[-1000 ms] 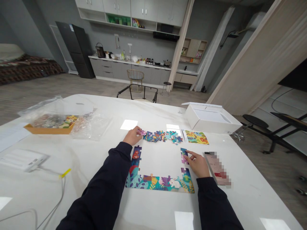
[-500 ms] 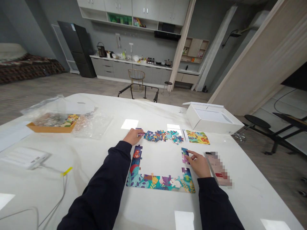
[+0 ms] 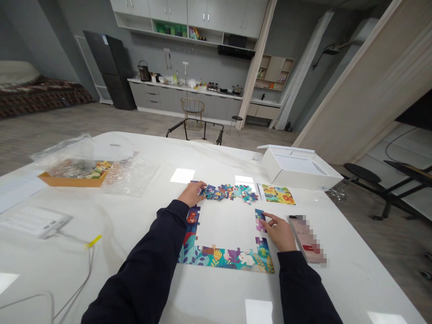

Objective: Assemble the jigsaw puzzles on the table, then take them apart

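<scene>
My left hand (image 3: 191, 194) is at the left end of a pile of loose puzzle pieces (image 3: 227, 191), its fingers pinched on a puzzle piece that they mostly hide. Below it runs the left side of a partly joined puzzle border (image 3: 222, 258), with a red round picture near the top and a white rabbit along the bottom edge. At the border's right side, my right hand (image 3: 279, 230) has its thumb and index finger on a blue and purple puzzle piece (image 3: 259, 220). A narrow gap separates this piece from the corner below.
A picture card (image 3: 277, 194) and an open white box (image 3: 297, 167) are at the back right. A phone (image 3: 305, 238) lies beside my right hand. On the left are an orange tray (image 3: 72, 181) in clear plastic, a white device (image 3: 37, 222) and a cable.
My left hand has shifted slightly right, its fingers now against the end of the pile. My right hand stays on its piece.
</scene>
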Motion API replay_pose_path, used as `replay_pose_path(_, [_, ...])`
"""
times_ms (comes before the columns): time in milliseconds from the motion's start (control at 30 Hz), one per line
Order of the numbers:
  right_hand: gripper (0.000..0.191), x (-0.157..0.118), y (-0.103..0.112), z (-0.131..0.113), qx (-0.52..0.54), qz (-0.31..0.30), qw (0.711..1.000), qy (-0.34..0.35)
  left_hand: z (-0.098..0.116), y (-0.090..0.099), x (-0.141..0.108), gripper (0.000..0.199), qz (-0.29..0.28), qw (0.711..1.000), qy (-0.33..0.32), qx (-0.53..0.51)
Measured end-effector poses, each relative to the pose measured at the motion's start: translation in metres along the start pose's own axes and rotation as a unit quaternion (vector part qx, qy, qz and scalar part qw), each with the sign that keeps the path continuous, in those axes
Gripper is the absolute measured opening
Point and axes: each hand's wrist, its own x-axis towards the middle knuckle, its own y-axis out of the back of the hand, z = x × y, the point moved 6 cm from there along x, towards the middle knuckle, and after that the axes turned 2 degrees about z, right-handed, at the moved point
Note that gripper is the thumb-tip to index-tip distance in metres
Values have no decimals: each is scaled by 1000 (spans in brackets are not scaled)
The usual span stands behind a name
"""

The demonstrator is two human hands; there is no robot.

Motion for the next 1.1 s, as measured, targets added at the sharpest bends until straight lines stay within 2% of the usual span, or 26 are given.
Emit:
replay_pose_path(200, [47,0,1,-2,-2,6,1000,9,4,15,1,51,3,1000,-10,-7])
replay_pose_path(333, [44,1,0,0,-5,11,1000,10,35,18,-1,50,-15,998,-49,-26])
replay_pose_path(400, [43,1,0,0,-8,16,1000,10,61,6,-4,51,-53,993,-90,-51])
replay_pose_path(533, [41,0,1,-2,-12,15,1000,11,112,-35,-17,54,-151,969,-180,-70])
replay_pose_path(633, [38,0,2,-2,-14,12,1000,8,126,-55,-26,58,-202,960,-193,-34])
replay_pose_path(700, [37,0,2,-3,-18,12,1000,6,125,-55,-29,56,-185,968,-172,-1])
replay_pose_path(833, [36,-1,2,-6,-28,9,1000,-2,128,-50,-38,35,-137,984,-105,50])
replay_pose_path(933, [35,-2,3,-8,-31,8,999,-6,140,-64,-50,48,-149,980,-81,103])
replay_pose_path(1000, [34,-3,4,-9,-33,7,999,-8,148,-75,-53,45,-154,977,-82,118])
replay_pose_path(1100, [34,-5,6,-11,-39,6,999,-12,156,-86,-46,41,-162,977,-102,96])
